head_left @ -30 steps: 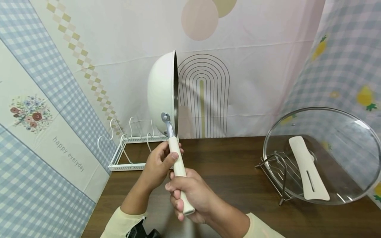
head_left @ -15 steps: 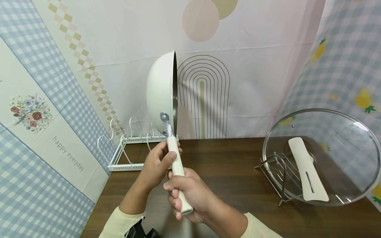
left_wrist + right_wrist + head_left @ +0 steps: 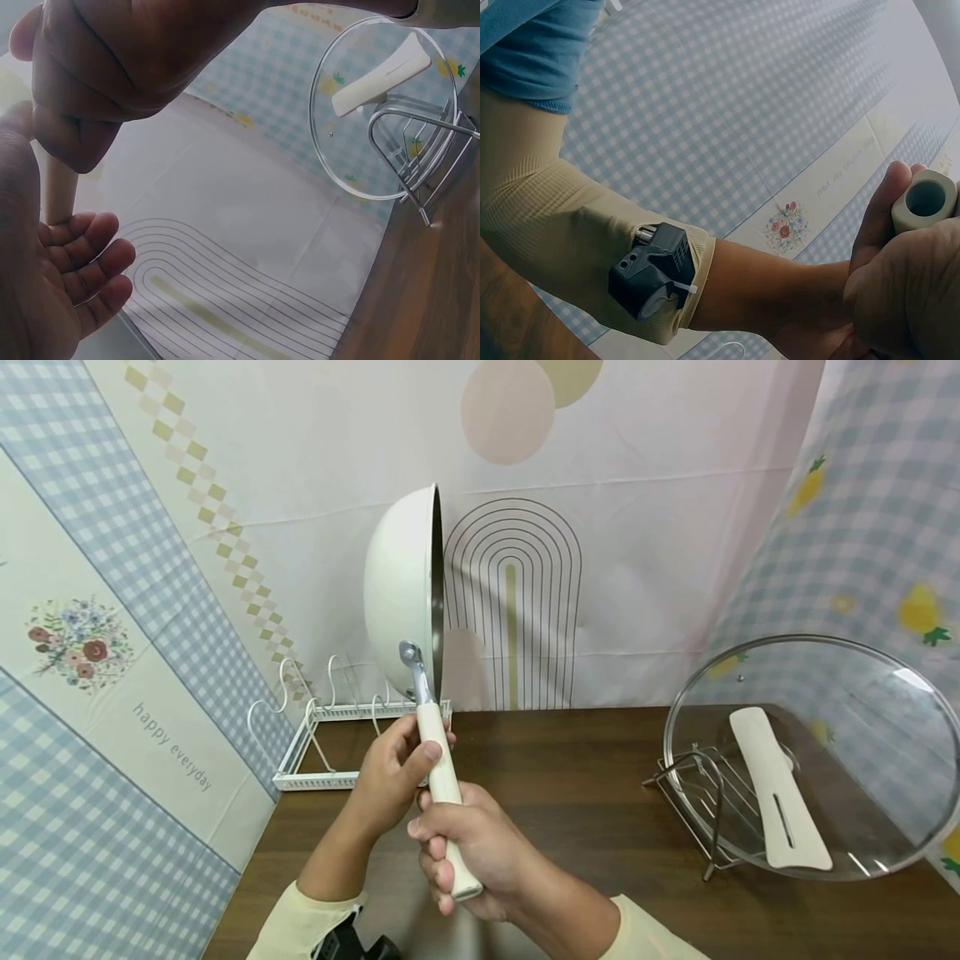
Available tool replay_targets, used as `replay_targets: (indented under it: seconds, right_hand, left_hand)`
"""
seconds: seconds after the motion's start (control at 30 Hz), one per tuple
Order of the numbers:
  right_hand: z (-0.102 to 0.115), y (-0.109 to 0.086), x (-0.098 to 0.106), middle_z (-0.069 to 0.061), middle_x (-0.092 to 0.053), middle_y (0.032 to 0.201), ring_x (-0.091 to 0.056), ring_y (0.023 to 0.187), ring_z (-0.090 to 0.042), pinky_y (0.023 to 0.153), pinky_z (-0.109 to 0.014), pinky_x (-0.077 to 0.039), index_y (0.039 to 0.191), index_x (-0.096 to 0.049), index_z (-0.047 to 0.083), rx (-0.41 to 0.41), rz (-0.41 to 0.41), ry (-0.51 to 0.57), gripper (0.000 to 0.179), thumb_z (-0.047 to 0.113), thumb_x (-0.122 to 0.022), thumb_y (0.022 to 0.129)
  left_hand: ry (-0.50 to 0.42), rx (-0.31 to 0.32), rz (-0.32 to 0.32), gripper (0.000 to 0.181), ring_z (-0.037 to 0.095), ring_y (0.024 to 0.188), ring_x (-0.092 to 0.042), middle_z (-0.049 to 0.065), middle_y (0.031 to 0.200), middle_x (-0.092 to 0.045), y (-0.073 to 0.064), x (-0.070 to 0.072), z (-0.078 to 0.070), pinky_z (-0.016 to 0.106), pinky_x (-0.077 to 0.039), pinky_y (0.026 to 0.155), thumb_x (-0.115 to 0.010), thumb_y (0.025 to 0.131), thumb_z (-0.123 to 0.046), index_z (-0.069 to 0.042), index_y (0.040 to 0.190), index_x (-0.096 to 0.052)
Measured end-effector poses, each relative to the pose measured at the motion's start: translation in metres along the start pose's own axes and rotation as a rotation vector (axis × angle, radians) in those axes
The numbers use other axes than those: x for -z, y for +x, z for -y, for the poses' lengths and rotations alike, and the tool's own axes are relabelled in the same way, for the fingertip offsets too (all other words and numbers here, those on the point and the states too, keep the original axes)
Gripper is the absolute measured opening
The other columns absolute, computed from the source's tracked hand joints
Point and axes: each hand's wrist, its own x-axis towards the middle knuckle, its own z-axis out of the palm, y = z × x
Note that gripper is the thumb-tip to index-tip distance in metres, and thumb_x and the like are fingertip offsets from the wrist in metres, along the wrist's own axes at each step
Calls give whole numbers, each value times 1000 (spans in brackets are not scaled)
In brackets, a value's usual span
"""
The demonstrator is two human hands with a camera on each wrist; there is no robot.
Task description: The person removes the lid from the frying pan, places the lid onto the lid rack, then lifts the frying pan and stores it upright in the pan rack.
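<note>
A deep white pan with a dark inside is held on its side, its opening facing right in the head view. Its cream handle slants down toward me from a silver joint. My left hand grips the upper handle, thumb along its top. Lower down, my right hand wraps round the handle close to its end. The hollow handle end shows in the right wrist view. In the left wrist view both hands surround the handle, and the pan is mostly hidden.
A white wire rack stands at the back left, behind the left hand. At right, a metal stand bears a large glass lid with a cream handle. Patterned cloth covers the walls around the wooden table.
The pan, its handle and both hands have shifted slightly left in the head view. Both hands keep their grip on the handle.
</note>
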Motion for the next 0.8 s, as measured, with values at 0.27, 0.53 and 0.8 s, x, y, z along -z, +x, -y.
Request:
replay_targets:
  seconds: [0.27, 0.53, 0.8]
  right_hand:
    - [0, 1, -1, 7, -45, 48, -46, 35, -6, 32, -22, -41, 84, -43, 9, -8, -1, -1, 13, 4, -54, 79]
    - [2, 2, 0, 7, -45, 48, -46, 35, -6, 32, -22, -40, 80, -44, 9, -4, 1, 4, 11, 4, -53, 79]
    - [2, 3, 1, 7, -44, 48, -45, 34, -6, 32, -22, -40, 79, -43, 9, -3, 8, -6, 12, 4, -54, 78]
  left_hand:
    - [1, -20, -8, 35, 21, 74, -56, 14, 100, -60, 1, 1, 3, 32, -49, 57, -54, 93, -31, -2, 111, -56]
    - [-16, -28, -4, 32, 20, 70, -54, 17, 99, -59, 3, 0, 2, 32, -48, 54, -53, 93, -29, -2, 110, -56]
    - [-20, -48, -7, 35, 20, 73, -53, 17, 98, -58, 3, 1, 2, 29, -47, 57, -54, 93, -33, -1, 107, -56]
